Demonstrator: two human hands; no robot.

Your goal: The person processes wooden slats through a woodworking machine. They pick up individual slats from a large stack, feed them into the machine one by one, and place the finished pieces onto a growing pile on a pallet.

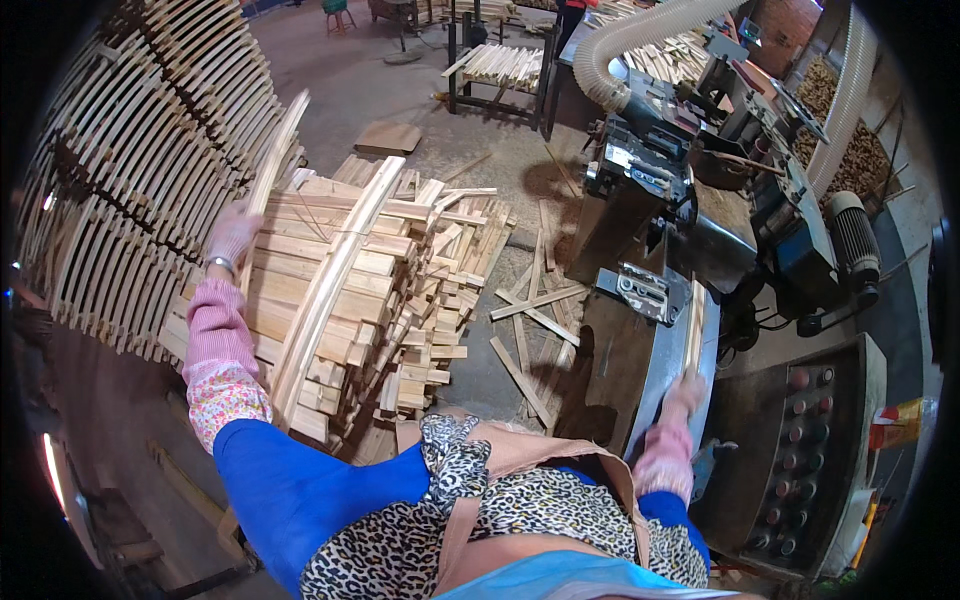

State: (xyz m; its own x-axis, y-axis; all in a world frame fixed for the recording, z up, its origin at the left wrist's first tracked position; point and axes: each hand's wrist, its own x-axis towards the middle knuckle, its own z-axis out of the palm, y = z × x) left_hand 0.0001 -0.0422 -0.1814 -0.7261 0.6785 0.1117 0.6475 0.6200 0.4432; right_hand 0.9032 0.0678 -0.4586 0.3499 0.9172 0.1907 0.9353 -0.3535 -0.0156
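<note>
Above the heap of pale cut wood offcuts (370,290), the gloved left hand (232,235) grips a long curved pale wooden slat (272,165), raised upright. The right hand (683,392) holds a second thin wooden slat (694,330) against the grey machine table (640,350). Beyond the right hand, a yellow-and-red package (898,422) sits past the control panel (800,450).

We cannot make out the right hand (684,392); it is motion-blurred. Our left hand (232,236) hides part of the curved wooden strip (272,170).
</note>
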